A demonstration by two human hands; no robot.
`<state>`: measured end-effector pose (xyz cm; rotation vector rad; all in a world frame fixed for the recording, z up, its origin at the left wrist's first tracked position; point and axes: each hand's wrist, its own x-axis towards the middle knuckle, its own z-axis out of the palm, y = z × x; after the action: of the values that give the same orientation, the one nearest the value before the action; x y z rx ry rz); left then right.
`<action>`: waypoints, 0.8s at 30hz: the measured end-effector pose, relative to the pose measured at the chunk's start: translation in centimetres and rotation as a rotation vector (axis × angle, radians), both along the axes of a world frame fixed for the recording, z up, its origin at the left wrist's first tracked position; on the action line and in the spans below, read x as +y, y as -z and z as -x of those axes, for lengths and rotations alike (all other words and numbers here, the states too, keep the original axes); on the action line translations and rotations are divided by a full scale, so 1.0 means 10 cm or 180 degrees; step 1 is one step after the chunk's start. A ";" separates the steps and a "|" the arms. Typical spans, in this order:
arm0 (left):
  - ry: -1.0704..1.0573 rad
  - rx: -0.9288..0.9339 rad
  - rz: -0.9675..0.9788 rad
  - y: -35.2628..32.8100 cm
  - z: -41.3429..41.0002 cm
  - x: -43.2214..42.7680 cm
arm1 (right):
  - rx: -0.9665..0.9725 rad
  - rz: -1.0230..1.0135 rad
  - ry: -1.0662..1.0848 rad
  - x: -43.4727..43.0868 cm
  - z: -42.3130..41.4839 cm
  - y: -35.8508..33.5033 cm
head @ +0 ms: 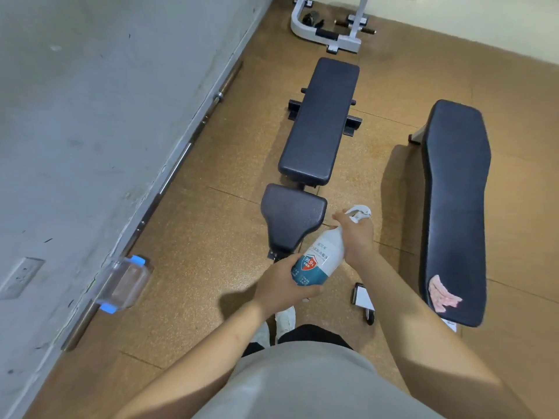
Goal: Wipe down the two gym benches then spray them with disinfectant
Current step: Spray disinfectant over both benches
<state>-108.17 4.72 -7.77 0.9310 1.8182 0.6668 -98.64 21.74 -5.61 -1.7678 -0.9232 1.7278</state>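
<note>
Nearest the camera: a grey shirt, dark shorts and one white shoe (285, 319) on the brown floor (208, 243). Both forearms reach forward over the floor between the benches.

Hands: both are clamped on one spray bottle (320, 257). The left hand (282, 287) grips its base from below, fingers curled round the teal lower label. The right hand (357, 237) grips the neck just under the white trigger head (360, 212). The bottle is tilted, base towards the person, head pointing away and to the right. It is held in the air in front of the near end of the left bench, not touching it.

Floor, near: a small black-and-white flat item (362, 297) lies just right of the hands; what it is cannot be told. Left, against the wall, stands a clear plastic box (121, 284) with blue clips. A wall socket (20, 277) sits further left.

Right bench (453, 192): a dark one-piece pad, running away from the person. A pink cloth (443, 294) lies crumpled on its near end.

Left bench (320, 122): a dark long pad, with a separate tapered seat pad (290, 219) at its near end, a narrow gap between the two. Black cross-feet show under the long pad.

Along the foot of the wall lies a metal barbell (193, 140).

Farthest: a white metal frame (328, 31) on the floor beyond the left bench.
</note>
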 end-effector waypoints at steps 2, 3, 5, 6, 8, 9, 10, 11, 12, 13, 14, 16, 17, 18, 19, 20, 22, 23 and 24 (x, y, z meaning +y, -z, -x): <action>0.0007 -0.0057 -0.0009 -0.01 -0.03 -0.03 | -0.0139 -0.0009 0.0044 -0.04 -0.05 -0.06; -0.0010 -0.0078 -0.0017 0.00 -0.05 -0.04 | -0.0167 -0.0023 0.0084 -0.04 -0.06 -0.07; -0.0067 -0.0112 -0.0038 0.03 -0.10 -0.06 | -0.0184 -0.0060 0.0154 -0.06 -0.07 -0.09; -0.0093 -0.0142 -0.0044 0.04 -0.13 -0.06 | -0.0259 -0.0061 0.0150 -0.06 -0.06 -0.09; -0.0122 -0.0191 -0.0050 0.04 -0.17 -0.02 | -0.0420 -0.0042 0.0103 -0.02 -0.05 -0.11; -0.0142 -0.0213 -0.0053 0.04 -0.18 0.01 | -0.0411 -0.0004 0.0053 0.02 -0.06 -0.11; -0.0165 -0.0242 -0.0056 0.06 -0.18 0.06 | -0.0346 0.0048 0.0003 0.07 -0.06 -0.09; -0.0191 -0.0267 -0.0040 0.07 -0.19 0.11 | -0.0268 0.0097 -0.0046 0.14 -0.07 -0.07; -0.0214 -0.0264 -0.0011 0.09 -0.20 0.17 | -0.0212 0.0134 -0.0092 0.21 -0.09 -0.05; -0.0232 -0.0218 0.0023 0.11 -0.21 0.26 | -0.0177 0.0149 -0.0125 0.30 -0.10 -0.02; -0.0239 -0.0139 0.0066 0.14 -0.23 0.36 | -0.0149 0.0158 -0.0141 0.40 -0.11 0.02; -0.0294 -0.0029 0.0119 0.19 -0.28 0.58 | -0.0111 0.0147 -0.0206 0.62 -0.11 0.09; -0.0368 -0.0035 0.0136 0.21 -0.32 0.69 | -0.0121 0.0120 -0.0270 0.74 -0.11 0.13; -0.0473 -0.0066 0.0169 0.22 -0.38 0.80 | -0.0153 0.0107 -0.0356 0.88 -0.12 0.18; -0.0581 -0.0101 0.0216 0.23 -0.44 0.92 | -0.0174 0.0105 -0.0426 1.02 -0.13 0.22; -0.0680 -0.0134 0.0257 0.21 -0.51 1.03 | -0.0163 0.0118 -0.0512 1.16 -0.16 0.25; -0.0884 -0.0255 0.0313 0.19 -0.67 1.27 | -0.0007 0.0193 -0.0662 1.45 -0.23 0.29; -0.0975 -0.0309 0.0342 0.19 -0.74 1.39 | 0.0090 0.0238 -0.0702 1.59 -0.26 0.31; -0.1059 -0.0355 0.0370 0.19 -0.82 1.50 | 0.0114 0.0258 -0.0768 1.72 -0.29 0.32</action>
<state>-99.98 19.74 -9.62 0.5079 1.9068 0.7911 -95.73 38.93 -8.79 -1.7278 -1.1031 1.9655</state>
